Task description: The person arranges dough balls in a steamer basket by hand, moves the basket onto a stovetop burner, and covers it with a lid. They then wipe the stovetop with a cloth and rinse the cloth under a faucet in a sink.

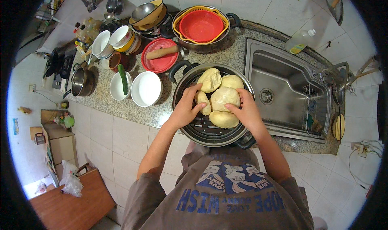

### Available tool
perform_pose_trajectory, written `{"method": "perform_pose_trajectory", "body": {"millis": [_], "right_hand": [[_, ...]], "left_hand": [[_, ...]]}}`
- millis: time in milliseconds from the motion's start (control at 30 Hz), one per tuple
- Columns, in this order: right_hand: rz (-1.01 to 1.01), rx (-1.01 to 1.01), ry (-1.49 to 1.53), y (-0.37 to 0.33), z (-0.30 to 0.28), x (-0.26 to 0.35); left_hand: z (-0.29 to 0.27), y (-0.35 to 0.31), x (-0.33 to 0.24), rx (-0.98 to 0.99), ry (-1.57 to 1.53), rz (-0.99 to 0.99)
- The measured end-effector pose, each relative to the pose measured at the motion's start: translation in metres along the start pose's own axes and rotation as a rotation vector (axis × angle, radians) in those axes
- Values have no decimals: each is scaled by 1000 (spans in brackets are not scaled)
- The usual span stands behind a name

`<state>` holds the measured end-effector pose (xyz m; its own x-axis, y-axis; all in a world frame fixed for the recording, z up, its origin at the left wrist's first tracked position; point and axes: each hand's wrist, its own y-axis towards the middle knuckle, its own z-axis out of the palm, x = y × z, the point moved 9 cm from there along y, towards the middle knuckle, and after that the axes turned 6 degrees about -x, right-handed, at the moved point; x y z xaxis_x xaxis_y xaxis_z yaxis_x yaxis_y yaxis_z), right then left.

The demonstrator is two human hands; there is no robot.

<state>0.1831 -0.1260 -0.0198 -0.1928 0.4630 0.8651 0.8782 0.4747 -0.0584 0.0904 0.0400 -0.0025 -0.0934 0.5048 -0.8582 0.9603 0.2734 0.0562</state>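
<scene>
Here, inside the pot (pixel 210 141), my left hand (pixel 186 107) curls round a small bun (pixel 205 108) and my right hand (pixel 247 108) cups a larger bun (pixel 220 100). Left of the pot, a white bowl (pixel 114 89) holds a cucumber (pixel 123 78) and a red basket (pixel 161 64) a rolling pin (pixel 162 52); on its near side, blue lettering (pixel 205 202) crosses my shirt (pixel 238 222).

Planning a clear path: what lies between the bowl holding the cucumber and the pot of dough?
In the head view, another white bowl, then a strip of speckled counter, lies between the cucumber bowl and the dough pot.
</scene>
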Motion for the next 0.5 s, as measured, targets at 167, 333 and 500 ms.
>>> {"method": "perform_pose_trajectory", "body": {"millis": [167, 333, 500], "right_hand": [[-75, -45, -47, -1, 9, 14], [83, -72, 453, -2, 8, -2], [159, -81, 918, 9, -29, -2]], "left_hand": [[11, -8, 24, -1, -172, -161], [11, -10, 26, -44, -157, -211], [5, -13, 7, -170, 208, -169]]}}
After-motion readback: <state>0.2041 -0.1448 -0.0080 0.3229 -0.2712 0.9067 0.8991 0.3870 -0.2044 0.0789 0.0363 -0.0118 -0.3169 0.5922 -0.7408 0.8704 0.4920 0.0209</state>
